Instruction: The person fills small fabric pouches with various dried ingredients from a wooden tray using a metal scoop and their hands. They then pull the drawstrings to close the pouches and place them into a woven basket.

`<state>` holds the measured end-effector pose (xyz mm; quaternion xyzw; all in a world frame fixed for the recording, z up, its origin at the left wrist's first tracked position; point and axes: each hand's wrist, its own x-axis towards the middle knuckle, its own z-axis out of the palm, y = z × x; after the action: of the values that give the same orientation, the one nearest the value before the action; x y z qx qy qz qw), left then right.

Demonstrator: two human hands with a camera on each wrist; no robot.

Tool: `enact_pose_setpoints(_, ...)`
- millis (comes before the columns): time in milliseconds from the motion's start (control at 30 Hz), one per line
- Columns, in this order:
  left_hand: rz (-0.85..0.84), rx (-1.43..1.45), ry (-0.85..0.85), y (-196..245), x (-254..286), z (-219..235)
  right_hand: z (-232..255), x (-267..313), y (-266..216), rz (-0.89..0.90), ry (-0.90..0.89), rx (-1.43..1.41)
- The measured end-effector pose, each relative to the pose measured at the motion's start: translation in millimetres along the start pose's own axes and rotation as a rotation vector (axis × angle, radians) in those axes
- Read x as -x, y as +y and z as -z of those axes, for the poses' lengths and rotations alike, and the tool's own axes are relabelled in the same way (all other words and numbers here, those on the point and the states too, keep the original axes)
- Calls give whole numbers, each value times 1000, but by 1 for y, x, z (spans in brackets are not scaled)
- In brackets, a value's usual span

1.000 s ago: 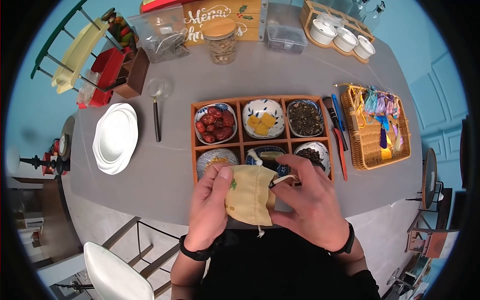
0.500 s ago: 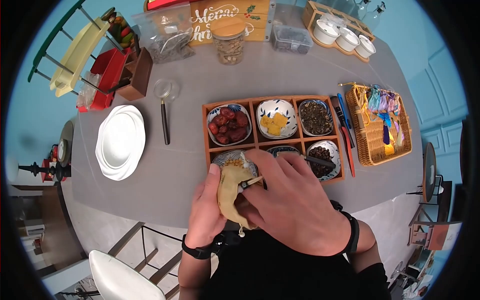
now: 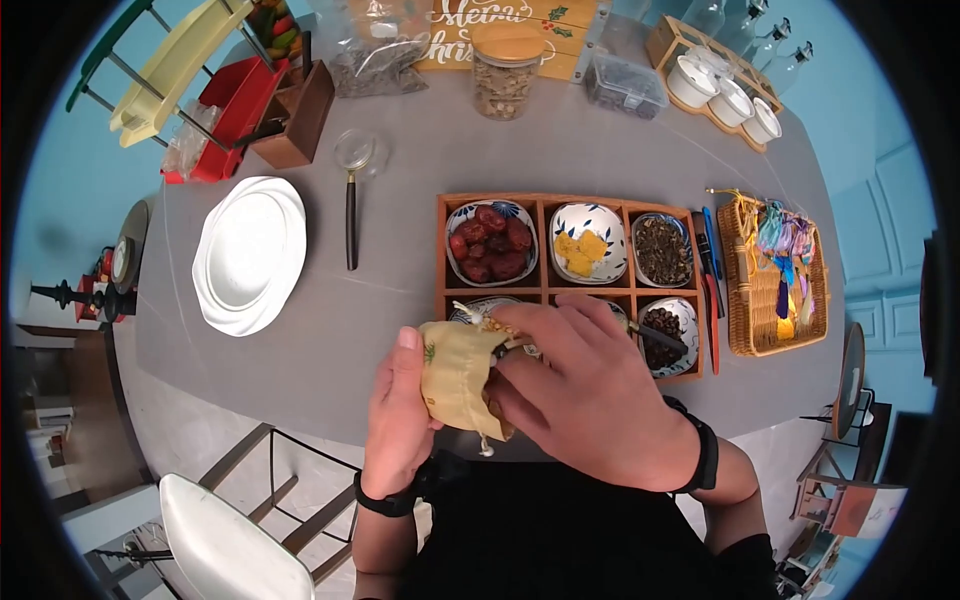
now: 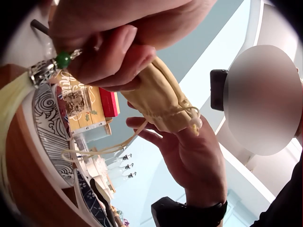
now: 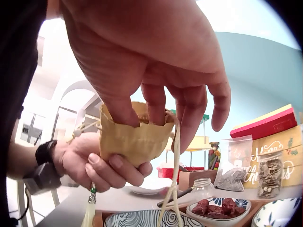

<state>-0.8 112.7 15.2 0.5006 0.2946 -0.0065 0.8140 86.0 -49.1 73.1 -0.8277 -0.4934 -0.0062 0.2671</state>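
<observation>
My left hand grips the side of a small yellow drawstring pouch, fingers wrapped around its lower part. Over its mouth is my right hand. In the right wrist view the thumb and a finger reach down inside the gathered rim, apart from each other, while the other fingers hang outside. A cream drawstring dangles from the pouch. Below the left hand hangs a pale tassel with a green bead. Close beneath is a divided wooden box of bowls, its lower middle partly hidden by the right hand.
The box holds red dates, yellow pieces, dried leaves and dark beans. Left stand white dishes and a black-handled round tool. A wicker basket with tassels sits right; a lidded jar stands behind.
The right hand has moved from the pouch's edge to over its mouth, with thumb and finger now inside. The pouch has turned and its mouth looks wider than half a second ago. The head view has shifted.
</observation>
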Motion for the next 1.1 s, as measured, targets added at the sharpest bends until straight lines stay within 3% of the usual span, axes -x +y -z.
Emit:
enact_pose_setpoints(167, 30, 44, 86, 7, -3, -2, 0, -9, 5, 15, 43, -62)
enact_pose_setpoints(333, 48, 287, 209, -6, -17, 30, 23, -7, 16, 0, 83, -136)
enact_pose_setpoints(400, 42, 370, 200, -8, -21, 48, 26, -14, 31, -45, 62, -134)
enact_pose_setpoints(467, -16, 464, 153, -14, -25, 60, 20, -26, 55, -64, 58, 57)
enact_pose_setpoints(667, 45, 661, 226, 2, -19, 38, -11, -57, 106, -66, -69, 43)
enact_pose_setpoints(767, 36, 642, 162, -4, -20, 42, -26, -58, 120, -83, -27, 46)
enact_pose_setpoints(867, 13, 576, 82, -8, -21, 44, 0, -55, 83, -99, 14, -81)
enact_pose_setpoints(933, 35, 571, 104, -5, -20, 40, 18, -53, 45, 106, 12, -137)
enact_pose_setpoints(1000, 48, 536, 317, -3, -23, 28, 13, -53, 20, 155, -37, -154)
enact_pose_setpoints(1033, -40, 464, 211, -6, -21, 28, 10, -55, 12, 212, -95, -163)
enact_pose_setpoints(1100, -85, 458, 182, -12, -20, 26, -12, -57, 13, 216, -69, -130)
